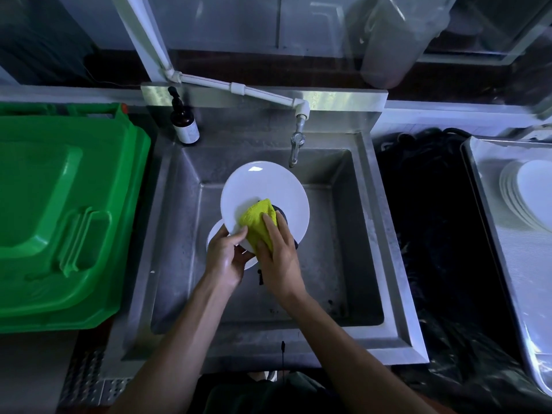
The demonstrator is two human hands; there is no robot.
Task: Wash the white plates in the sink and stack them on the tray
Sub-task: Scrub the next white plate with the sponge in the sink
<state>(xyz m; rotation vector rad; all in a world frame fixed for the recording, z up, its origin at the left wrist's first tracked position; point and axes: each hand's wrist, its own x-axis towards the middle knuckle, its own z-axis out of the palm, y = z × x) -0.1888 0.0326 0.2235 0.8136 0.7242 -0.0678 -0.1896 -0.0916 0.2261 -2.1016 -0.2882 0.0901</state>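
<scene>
Over the steel sink (366,234) I hold a white plate (263,186) tilted up. My left hand (225,256) grips its near rim, thumb on the face. My right hand (277,258) presses a yellow cloth (256,221) with a dark backing against the plate's lower face. A second white plate (213,234) lies under the first in the basin, mostly hidden. At the far right, a stack of white plates (525,198) rests on a metal tray (490,234).
A tap (295,147) on a white pipe hangs over the basin's back. A brown pump bottle (184,124) stands at the sink's back left corner. A green bin lid (59,210) lies to the left. A black bag (430,210) fills the gap before the tray.
</scene>
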